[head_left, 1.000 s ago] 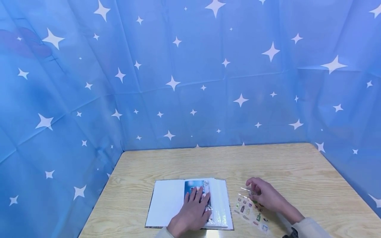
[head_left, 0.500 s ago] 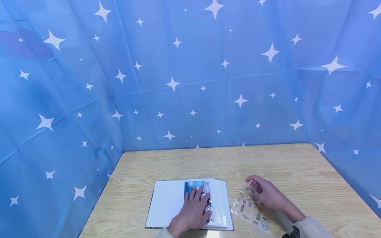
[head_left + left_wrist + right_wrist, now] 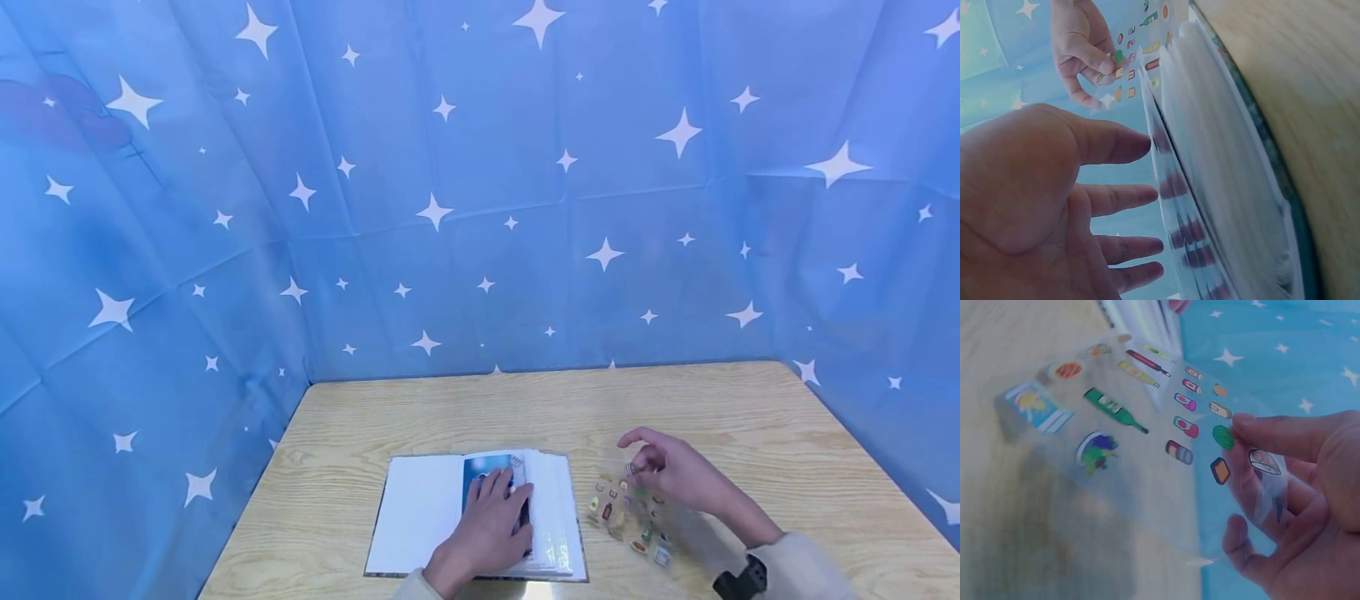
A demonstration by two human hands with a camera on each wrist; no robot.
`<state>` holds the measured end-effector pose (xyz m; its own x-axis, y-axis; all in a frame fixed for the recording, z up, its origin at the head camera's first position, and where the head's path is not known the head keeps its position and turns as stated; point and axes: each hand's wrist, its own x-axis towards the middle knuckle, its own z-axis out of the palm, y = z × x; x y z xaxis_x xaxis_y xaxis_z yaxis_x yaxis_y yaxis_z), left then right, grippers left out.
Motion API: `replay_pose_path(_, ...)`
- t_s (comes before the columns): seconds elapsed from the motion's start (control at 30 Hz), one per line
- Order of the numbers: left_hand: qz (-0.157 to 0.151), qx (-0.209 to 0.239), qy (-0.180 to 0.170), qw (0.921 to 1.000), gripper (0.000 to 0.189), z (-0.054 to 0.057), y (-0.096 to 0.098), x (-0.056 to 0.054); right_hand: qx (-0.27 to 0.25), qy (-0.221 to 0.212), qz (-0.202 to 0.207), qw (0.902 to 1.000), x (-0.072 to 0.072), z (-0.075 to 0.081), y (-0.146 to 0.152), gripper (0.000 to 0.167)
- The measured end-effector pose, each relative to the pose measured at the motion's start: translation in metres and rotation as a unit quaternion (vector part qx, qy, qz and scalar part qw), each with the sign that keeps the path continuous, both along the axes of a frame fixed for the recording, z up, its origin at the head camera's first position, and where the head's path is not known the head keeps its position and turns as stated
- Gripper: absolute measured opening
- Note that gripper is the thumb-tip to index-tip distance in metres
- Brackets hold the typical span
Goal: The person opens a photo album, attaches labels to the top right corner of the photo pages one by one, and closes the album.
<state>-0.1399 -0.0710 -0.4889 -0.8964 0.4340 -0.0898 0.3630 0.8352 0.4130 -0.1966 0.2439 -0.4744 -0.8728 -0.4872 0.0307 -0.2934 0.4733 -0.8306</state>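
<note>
A photo album (image 3: 423, 500) lies spread on the table, a white inner cover at left and a thick stack of clear-sleeved pages at right. On its top page is a blue-toned photo (image 3: 486, 463), partly hidden by my left hand (image 3: 483, 529). That hand's fingers are extended, with fingertips (image 3: 1147, 275) right at the glossy sleeve. To the right of the album, my right hand (image 3: 678, 479) pinches a transparent sticker sheet (image 3: 1147, 465) by its edge between thumb and fingers. Small food and bottle pictures cover the sheet, among them a green bottle (image 3: 1113, 409). It hangs tilted over the table.
The wood-grain table (image 3: 450, 417) extends behind and to both sides of the album. A blue curtain with white stars (image 3: 525, 275) hangs along its back and sides. A dark band (image 3: 741, 577) is on the right wrist.
My right hand has risen slightly and its wrist has turned, lifting and tilting the sticker sheet. The left hand stays on the album almost unmoved.
</note>
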Motion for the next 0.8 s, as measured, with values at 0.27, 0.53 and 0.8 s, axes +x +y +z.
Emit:
replay_pose_path(0.27, -0.008, 0.021, 0.020, 0.9996, 0.048, 0.003, 0.005, 0.001, 0.003, 0.002, 0.010, 0.9999, 0.000, 0.016, -0.002, 0.046)
replay_pose_path(0.53, -0.020, 0.019, 0.067, 0.9974, 0.046, 0.002, 0.009, 0.001, 0.003, -0.010, 0.013, 0.9999, 0.000, 0.020, -0.004, 0.044)
replay_pose_path(0.8, -0.017, 0.020, 0.073, 0.9970, 0.047, 0.000, 0.012, 0.001, -0.006, -0.008, 0.018, 0.9998, -0.005, -0.004, -0.003, 0.039)
